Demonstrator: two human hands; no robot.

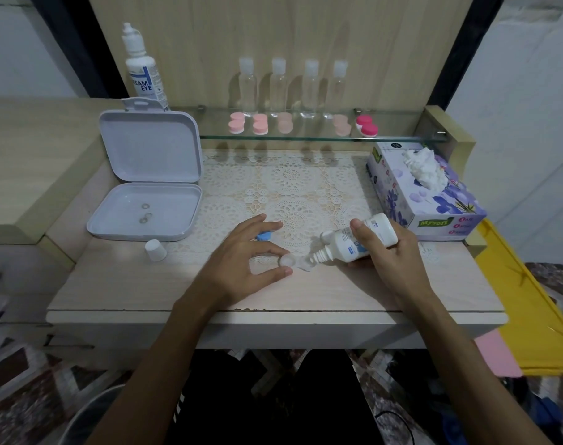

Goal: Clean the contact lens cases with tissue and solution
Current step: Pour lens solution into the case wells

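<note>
Near the bench's front edge, left hand (241, 252) is pinching a clear plastic lens case (294, 262); right hand (391, 252) is gripping a tilted white solution bottle (357, 240), nozzle over it.

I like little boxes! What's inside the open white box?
Inside the open white box lie a few tiny ring-shaped things, too small to identify. Nothing covers its tray.
</note>
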